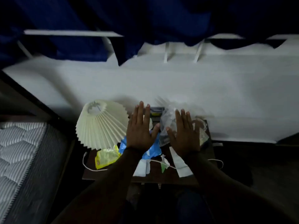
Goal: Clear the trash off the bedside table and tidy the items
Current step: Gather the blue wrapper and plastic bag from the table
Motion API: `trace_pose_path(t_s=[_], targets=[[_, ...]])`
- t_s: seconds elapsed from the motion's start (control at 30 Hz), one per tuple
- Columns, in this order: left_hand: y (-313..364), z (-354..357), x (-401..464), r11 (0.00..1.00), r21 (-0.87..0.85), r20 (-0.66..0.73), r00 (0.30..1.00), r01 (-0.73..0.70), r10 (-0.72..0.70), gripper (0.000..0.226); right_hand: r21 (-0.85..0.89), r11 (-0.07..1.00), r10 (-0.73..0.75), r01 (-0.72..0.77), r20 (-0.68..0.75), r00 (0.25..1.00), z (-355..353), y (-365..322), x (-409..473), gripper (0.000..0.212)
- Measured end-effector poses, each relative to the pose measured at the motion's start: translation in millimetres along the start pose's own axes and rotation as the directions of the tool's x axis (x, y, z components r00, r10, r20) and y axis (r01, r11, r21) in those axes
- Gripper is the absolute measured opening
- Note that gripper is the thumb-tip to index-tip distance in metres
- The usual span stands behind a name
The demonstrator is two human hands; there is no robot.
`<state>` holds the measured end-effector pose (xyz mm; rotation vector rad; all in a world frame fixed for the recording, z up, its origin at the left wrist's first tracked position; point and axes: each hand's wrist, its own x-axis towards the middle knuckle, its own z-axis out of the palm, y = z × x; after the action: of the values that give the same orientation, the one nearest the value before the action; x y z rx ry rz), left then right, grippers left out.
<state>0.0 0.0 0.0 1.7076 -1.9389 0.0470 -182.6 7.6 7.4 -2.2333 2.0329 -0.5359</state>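
A small dark bedside table (161,178) carries a cream pleated lamp (101,125) at its left and a litter of trash. My left hand (140,128) and my right hand (184,131) hover flat over the middle, fingers straight, palms down, holding nothing. Between them lies a crumpled clear plastic bag (167,122). A blue plastic wrapper (152,151) shows under my left wrist, and a yellow wrapper (106,156) lies by the lamp base. White paper strips (180,164) and a white cord (90,167) lie near the front edge.
A mattress (21,151) edge fills the left. A white wall (178,84) stands behind the table, with dark blue curtains (113,21) hanging above. A small dark box (156,111) sits at the table's back. The floor to the right is dark.
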Motion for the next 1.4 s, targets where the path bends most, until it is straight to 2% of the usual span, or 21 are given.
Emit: trace_pose_path(t_s=[0.2,0.4,0.53,0.7,0.9,1.1,1.4], targets=[[3.5,15.7,-44.2,1.000,0.013,0.041,0.999,-0.024,0.023,0.074,-0.019,1.000,-0.003,0.002,-0.045,0.999,19.8,3.9,-27.0,0.074],[23.1,-18.6,-111.8,0.998,0.065,0.139,0.990,0.006,-0.015,0.076,0.074,0.997,0.021,-0.015,-0.079,0.997,-2.2,1.8,-99.2,0.076],[47.6,-50.1,-133.3,0.993,0.032,0.099,0.988,0.115,-0.118,0.069,0.134,0.991,0.039,-0.027,-0.092,0.995,-27.9,-0.2,-130.5,0.072],[57.9,-65.5,-153.6,0.930,-0.203,0.088,0.951,0.307,-0.296,0.053,0.285,0.957,0.081,-0.060,-0.062,0.995,-38.5,3.2,-155.2,0.063],[53.8,-42.5,-169.4,0.895,-0.250,0.166,0.927,0.369,-0.336,0.048,0.338,0.938,0.075,-0.072,0.003,0.997,-15.1,2.3,-171.7,0.060],[35.7,-8.0,-164.1,0.785,-0.374,0.136,0.866,0.494,-0.481,0.047,0.403,0.908,0.120,-0.118,0.020,0.993,17.8,-3.0,-154.0,0.059],[2.9,43.1,-166.6,0.752,-0.366,0.083,0.825,0.548,-0.560,0.039,0.511,0.836,0.215,-0.202,0.034,0.976,88.7,-3.7,-124.1,0.040]])
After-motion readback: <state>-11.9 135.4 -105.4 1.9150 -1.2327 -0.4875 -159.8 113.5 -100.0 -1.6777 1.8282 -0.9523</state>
